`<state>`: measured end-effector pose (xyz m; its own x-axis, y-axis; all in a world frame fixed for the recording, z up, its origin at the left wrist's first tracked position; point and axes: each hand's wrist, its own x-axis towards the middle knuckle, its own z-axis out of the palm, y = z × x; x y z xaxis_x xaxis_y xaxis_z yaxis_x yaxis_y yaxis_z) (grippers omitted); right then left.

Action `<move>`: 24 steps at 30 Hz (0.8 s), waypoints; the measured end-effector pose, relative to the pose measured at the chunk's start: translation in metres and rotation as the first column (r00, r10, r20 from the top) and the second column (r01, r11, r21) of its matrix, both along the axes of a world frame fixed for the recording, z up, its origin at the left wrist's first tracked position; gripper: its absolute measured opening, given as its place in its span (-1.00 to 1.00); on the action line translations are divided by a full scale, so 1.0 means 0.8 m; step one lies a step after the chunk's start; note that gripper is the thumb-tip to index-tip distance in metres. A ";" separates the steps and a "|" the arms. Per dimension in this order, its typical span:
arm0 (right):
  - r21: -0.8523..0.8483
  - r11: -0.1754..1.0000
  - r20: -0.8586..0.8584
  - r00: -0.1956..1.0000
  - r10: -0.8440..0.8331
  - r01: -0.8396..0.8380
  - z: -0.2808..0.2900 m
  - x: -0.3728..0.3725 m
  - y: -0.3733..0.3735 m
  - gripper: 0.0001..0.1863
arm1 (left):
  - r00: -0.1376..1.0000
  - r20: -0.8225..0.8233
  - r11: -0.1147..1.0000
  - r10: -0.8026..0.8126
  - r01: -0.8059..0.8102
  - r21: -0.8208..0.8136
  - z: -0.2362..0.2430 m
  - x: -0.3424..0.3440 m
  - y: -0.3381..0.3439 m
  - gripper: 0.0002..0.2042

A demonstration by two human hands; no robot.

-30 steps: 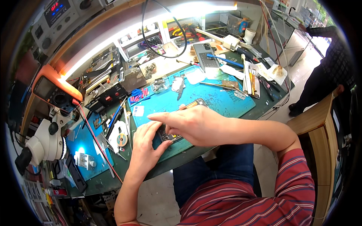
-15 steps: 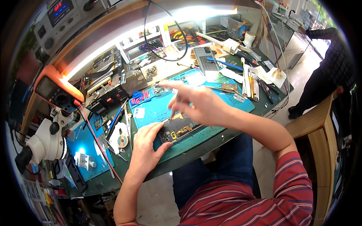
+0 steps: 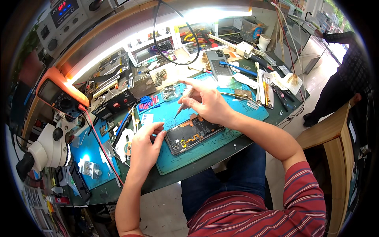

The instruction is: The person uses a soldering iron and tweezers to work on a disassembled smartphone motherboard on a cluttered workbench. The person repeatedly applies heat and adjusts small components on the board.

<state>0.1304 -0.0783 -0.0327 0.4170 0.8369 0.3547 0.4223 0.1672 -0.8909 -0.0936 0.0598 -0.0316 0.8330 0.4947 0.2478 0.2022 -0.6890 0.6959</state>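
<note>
A crowded repair desk fills the room's middle, lit by a bright tube lamp along the back; an orange meter and a white microscope stand at its left, and a person in dark clothes stands beyond its right end. On the blue mat near the front lies the opened phone, insides up.

In the last half second the left hand has come off the phone's left end and sits just beside it, apart. The screwdriver, held in the fingers of the right hand, has swung away from over the phone; its tip now points down and leftward beyond the far long edge, over the mat as seen from here. So the phone lies unsteadied by the left hand — its left end fully bare to view. The left fingers are loosely curled, a narrow gap between thumb and forefinger, nothing visible in it.

The phone's long axis runs left to right on a slant, the right end farther from the person and partly behind the right hand. The end with the round openings and the yellow ring points left, toward the left hand.
</note>
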 end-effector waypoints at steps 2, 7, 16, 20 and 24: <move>-0.013 1.000 -0.012 1.000 0.016 -0.017 0.004 0.000 -0.001 -0.38 | 1.000 0.004 0.999 0.016 -0.016 0.036 -0.003 0.013 0.004 -0.74; -0.042 0.999 0.006 1.000 0.010 -0.010 0.017 -0.009 -0.002 -0.38 | 0.999 0.023 0.995 -0.047 0.045 0.087 -0.009 0.039 0.009 -0.81; 0.064 0.998 -0.006 1.000 -0.017 0.018 0.005 -0.005 0.003 -0.43 | 0.998 0.050 0.989 -0.031 0.023 0.144 -0.020 0.050 0.011 -0.88; 0.071 0.996 0.065 0.996 -0.063 0.058 0.007 -0.005 0.002 -0.45 | 0.999 0.041 0.988 -0.022 0.015 0.156 -0.019 0.051 0.011 -0.87; 0.050 0.998 0.064 0.997 -0.053 0.050 0.008 -0.002 0.001 -0.43 | 0.998 0.049 0.993 -0.046 0.040 0.111 -0.018 0.054 0.015 -0.89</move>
<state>0.1287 -0.0776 -0.0267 0.4334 0.7964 0.4218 0.4886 0.1856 -0.8525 -0.0508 0.0722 -0.0462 0.8375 0.4262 0.3419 0.1365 -0.7691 0.6243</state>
